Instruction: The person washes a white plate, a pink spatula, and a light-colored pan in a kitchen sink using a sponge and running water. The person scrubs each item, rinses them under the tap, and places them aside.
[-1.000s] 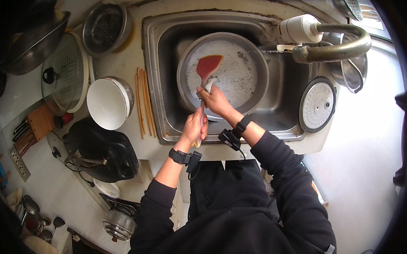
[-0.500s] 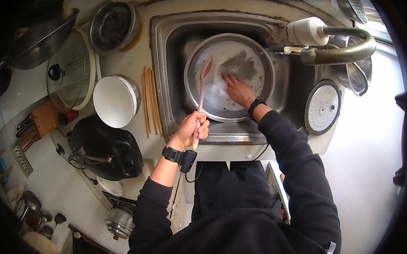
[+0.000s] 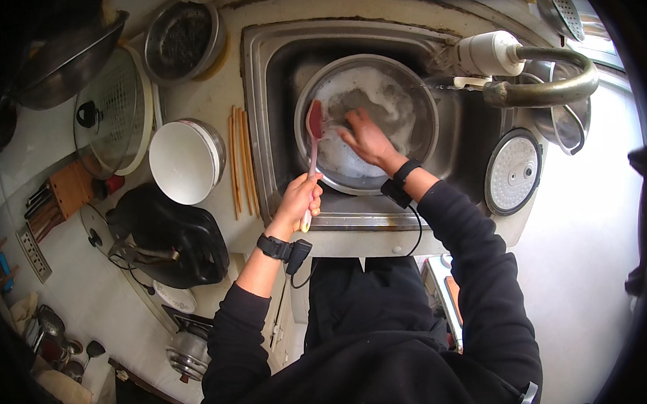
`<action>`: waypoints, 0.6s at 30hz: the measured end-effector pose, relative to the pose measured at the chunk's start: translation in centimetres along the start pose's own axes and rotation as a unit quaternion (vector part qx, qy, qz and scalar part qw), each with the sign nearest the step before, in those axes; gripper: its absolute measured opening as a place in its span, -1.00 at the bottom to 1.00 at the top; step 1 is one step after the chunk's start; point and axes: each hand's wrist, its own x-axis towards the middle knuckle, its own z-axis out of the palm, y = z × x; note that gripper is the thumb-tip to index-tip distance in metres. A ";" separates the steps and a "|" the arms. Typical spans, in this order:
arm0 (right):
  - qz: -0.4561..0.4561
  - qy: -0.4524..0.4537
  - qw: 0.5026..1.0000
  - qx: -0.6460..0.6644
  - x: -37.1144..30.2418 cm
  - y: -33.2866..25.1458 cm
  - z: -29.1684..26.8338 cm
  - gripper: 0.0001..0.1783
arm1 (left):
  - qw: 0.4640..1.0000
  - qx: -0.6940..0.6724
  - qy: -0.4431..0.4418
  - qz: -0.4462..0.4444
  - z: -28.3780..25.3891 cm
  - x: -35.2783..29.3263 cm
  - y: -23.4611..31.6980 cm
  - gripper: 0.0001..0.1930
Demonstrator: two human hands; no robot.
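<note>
A wide steel basin (image 3: 303, 161) of cloudy, foamy water (image 3: 385, 103) stands in the sink. My left hand (image 3: 300, 201) is closed round the pale pink handle of a spatula (image 3: 315, 121); its red head is raised at the basin's left side. Over the middle of the same basin reaches my right hand (image 3: 369, 139), its thumb and fingers apart and nothing visible in them. The fingertips are at the water; whether they touch it I cannot tell.
A curved metal faucet (image 3: 552, 89) with a white filter (image 3: 487, 53) reaches over the steel sink (image 3: 258, 127) from the right. Left of the sink lie wooden chopsticks (image 3: 237, 162), beside a white bowl (image 3: 183, 161). A round perforated lid (image 3: 513, 170) leans at the right.
My right hand has lifted slightly and shifted left, its fingers spreading. The spatula has turned, showing more of its red head, and has moved slightly left. Foam in the basin has swirled.
</note>
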 end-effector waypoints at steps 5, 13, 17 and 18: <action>-0.203 0.073 0.966 -0.144 1.4 -2.2 -0.2 -0.52 | 0.997 0.016 -0.079 0.004 0.6 -2.1 1.0 -0.61; -0.082 0.125 0.989 -0.018 3.1 -1.3 -1.4 -0.49 | 0.993 0.039 -0.109 -0.002 2.1 -4.9 2.9 -0.62; 0.105 0.166 0.953 0.229 3.5 -1.2 0.0 -0.53 | 0.994 0.023 -0.109 -0.001 2.5 -5.5 1.9 -0.61; 0.165 0.192 0.937 0.241 3.6 -1.0 0.5 -0.53 | 0.995 0.022 -0.099 -0.003 2.5 -5.4 1.6 -0.60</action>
